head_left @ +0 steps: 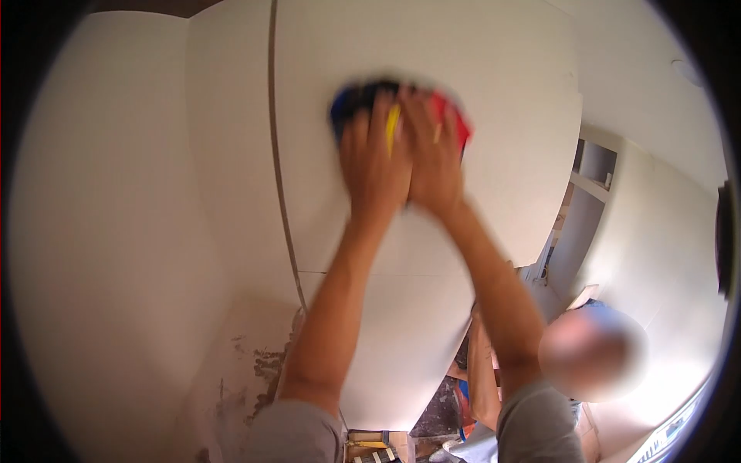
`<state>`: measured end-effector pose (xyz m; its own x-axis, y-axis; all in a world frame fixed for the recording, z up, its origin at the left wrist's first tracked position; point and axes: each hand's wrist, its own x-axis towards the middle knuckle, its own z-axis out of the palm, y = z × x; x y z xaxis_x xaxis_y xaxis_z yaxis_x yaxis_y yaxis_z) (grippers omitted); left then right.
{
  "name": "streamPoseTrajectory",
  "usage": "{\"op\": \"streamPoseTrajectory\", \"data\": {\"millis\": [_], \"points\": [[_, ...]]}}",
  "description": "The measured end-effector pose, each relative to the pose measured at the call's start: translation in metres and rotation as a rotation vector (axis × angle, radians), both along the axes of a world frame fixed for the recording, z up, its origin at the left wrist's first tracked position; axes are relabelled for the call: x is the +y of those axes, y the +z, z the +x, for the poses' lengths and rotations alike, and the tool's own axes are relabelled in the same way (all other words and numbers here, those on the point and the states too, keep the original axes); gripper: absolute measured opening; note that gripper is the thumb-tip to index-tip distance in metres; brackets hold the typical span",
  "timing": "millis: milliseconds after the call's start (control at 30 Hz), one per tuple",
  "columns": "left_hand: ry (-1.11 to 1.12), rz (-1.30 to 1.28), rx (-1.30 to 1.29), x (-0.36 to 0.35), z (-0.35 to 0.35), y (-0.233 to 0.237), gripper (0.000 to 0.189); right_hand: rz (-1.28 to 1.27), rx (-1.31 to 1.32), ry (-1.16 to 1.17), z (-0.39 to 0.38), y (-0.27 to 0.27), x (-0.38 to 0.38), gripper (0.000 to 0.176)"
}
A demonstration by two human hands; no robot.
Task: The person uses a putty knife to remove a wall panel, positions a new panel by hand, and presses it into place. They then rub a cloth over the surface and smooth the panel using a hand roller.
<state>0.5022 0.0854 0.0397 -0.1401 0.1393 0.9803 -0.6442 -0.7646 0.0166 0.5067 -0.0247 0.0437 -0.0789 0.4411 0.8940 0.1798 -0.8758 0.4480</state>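
Observation:
Both arms reach up in front of me to a tall off-white panel [502, 185]. A bunched cloth [457, 127] in black, blue and red, with a yellow strip, is pressed against its face. My left hand [376, 162] covers the left part of the cloth, fingers pointing up. My right hand [434, 158] lies right beside it over the red side, with a ring on one finger. The hands touch or nearly touch along their inner edges. Motion blurs the cloth and the fingertips, and the palms hide most of the cloth.
Another person [590, 351] is low at the right, with an arm [483, 370] near the panel's edge. Left of a dark vertical gap [279, 154] stands a pale wall [139, 193], stained lower down. Shelving [590, 193] stands behind at the right. A box with tools [378, 446] sits below.

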Motion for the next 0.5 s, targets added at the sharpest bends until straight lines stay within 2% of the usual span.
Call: {"op": "streamPoseTrajectory", "data": {"millis": [33, 67, 100, 133, 167, 233, 300, 400, 500], "points": [[0.006, -0.028, 0.161, 0.008, -0.006, -0.061, 0.042, -0.002, 0.150, 0.018, -0.010, -0.050, 0.012, 0.056], [0.014, -0.032, 0.241, 0.013, -0.010, -0.115, 0.044, -0.042, 0.232, -0.062, -0.021, -0.095, 0.019, 0.055], [-0.018, -0.076, 0.338, 0.015, -0.020, -0.153, 0.045, -0.070, 0.294, -0.055, -0.025, -0.137, 0.022, 0.054], [-0.030, -0.102, 0.361, 0.013, -0.024, -0.191, 0.046, -0.102, 0.344, -0.041, -0.024, -0.165, 0.019, 0.053], [-0.043, -0.128, 0.383, 0.015, -0.023, -0.211, 0.046, -0.121, 0.327, -0.023, -0.024, -0.169, 0.020, 0.053], [-0.007, -0.119, 0.307, 0.021, -0.013, -0.200, 0.046, -0.151, 0.299, 0.004, -0.017, -0.171, 0.023, 0.052], [0.003, -0.118, 0.254, 0.027, -0.005, -0.170, 0.044, -0.140, 0.297, 0.048, -0.019, -0.132, 0.030, 0.050], [-0.006, -0.124, 0.147, 0.042, 0.005, -0.097, 0.041, -0.133, 0.142, 0.120, -0.009, -0.062, 0.044, 0.051], [0.086, -0.072, -0.017, 0.064, 0.026, -0.013, 0.039, -0.130, 0.000, 0.173, 0.003, 0.018, 0.058, 0.050]]}}
